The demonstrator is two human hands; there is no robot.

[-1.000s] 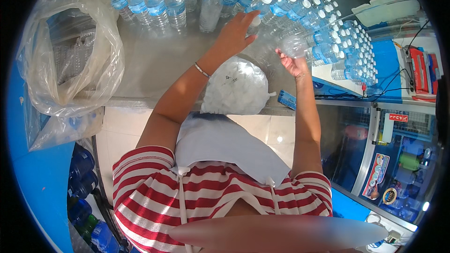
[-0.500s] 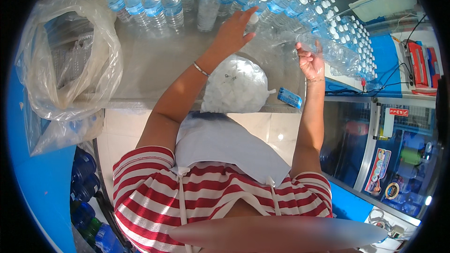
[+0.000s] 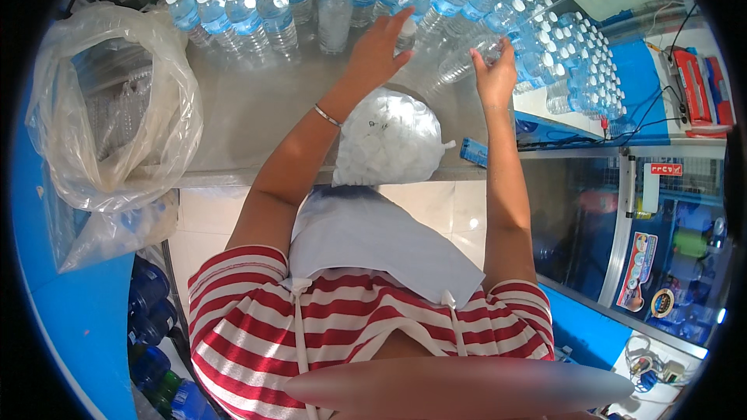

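My left hand (image 3: pixel 375 53) reaches over the metal table, index finger stretched out and thumb apart. A white-capped clear bottle (image 3: pixel 406 33) stands beside its fingertips; no firm grip shows. My right hand (image 3: pixel 496 79) has its thumb and fingers around one end of an unlabelled clear plastic bottle (image 3: pixel 459 64), which lies tilted toward the left. Just beyond my left hand stands a whitish, unlabelled bottle (image 3: pixel 334 22). Near the table's front edge sits a tied clear bag of white caps (image 3: pixel 391 140). A small blue packet (image 3: pixel 473 152) lies partly behind my right forearm.
Rows of capped bottles with blue labels (image 3: pixel 247 12) line the back and curve to the right. A large open plastic bag (image 3: pixel 175 109) holding clear bottles stands at the left. The metal table edge (image 3: pixel 233 179) runs in front; a glass-door cooler (image 3: pixel 661 225) is at right.
My right hand has turned and brought the clear bottle leftward from over the right-hand rows. My left hand keeps nearly the same place by the capped bottle.
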